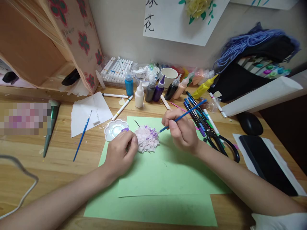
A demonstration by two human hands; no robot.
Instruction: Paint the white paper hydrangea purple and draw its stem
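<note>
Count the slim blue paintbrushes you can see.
2. One paintbrush is in the right hand, its tip by the ruffled flower; the other paintbrush lies farther left, partly on the torn white paper. More could be hidden in the clutter.

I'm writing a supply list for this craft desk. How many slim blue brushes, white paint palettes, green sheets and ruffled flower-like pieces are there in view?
Slim blue brushes: 2, one in the right hand
White paint palette: 1
Green sheets: 2, overlapping
Ruffled flower-like piece: 1
Total: 6
</note>
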